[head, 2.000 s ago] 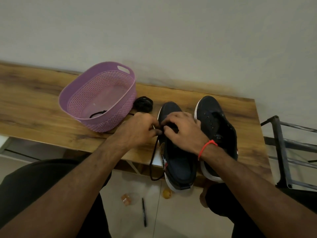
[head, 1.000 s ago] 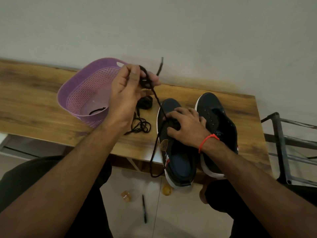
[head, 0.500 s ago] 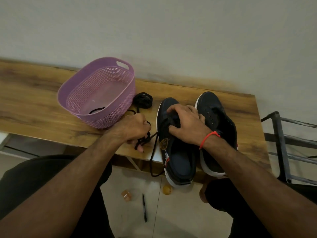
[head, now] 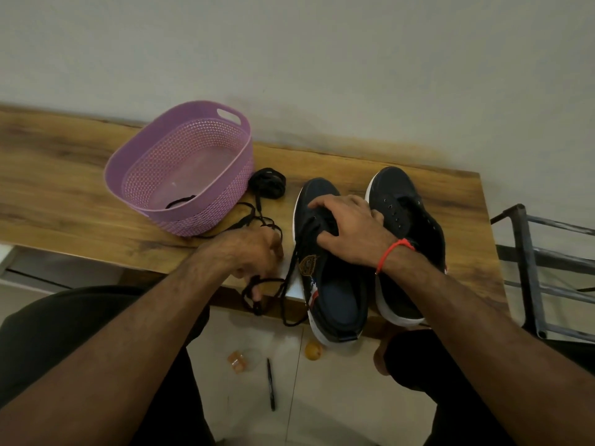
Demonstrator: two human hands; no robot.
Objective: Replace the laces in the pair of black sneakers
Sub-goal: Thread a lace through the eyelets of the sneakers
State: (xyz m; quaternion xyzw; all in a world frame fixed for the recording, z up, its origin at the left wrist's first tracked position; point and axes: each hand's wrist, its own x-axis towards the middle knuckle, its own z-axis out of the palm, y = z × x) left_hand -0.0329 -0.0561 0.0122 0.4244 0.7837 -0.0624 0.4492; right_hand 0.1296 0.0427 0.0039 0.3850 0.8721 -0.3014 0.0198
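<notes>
- Left hand (head: 249, 252): at the near edge of the wooden bench (head: 64, 194), just left of the left sneaker (head: 331, 284). Fingers curled down around a black lace (head: 257, 292); loops of it hang below the hand, over the bench edge.
- The same lace runs up from the hand to the left sneaker's eyelet area; a loose strand trails down off the bench beside the sneaker's left side.
- Right hand (head: 349, 231): on top of the left sneaker, fingers bent and gripping the tongue and eyelet area. Red thread band (head: 391, 251) on the wrist.
- The hands are apart, with the left sneaker's left edge between them.
- Left sneaker: on the bench, toe toward the wall, heel over the near edge.
- Right sneaker (head: 402, 246): touching the left sneaker's right side, same heading; bare eyelets visible.
- Coiled black lace bundle (head: 267, 182): beyond the left sneaker's toe, to its left, on the bench; a strand leads from it toward the left hand.
- Purple perforated basket (head: 180, 169): left of the left sneaker, past the bundle; a short dark lace piece (head: 180, 201) inside.
- Floor below the left sneaker's heel: black pen (head: 271, 384), small orange ball (head: 313, 350), clear orange item (head: 238, 362), unidentifiable.
- Metal rack (head: 531, 272): well right of the sneakers, past the bench end.
</notes>
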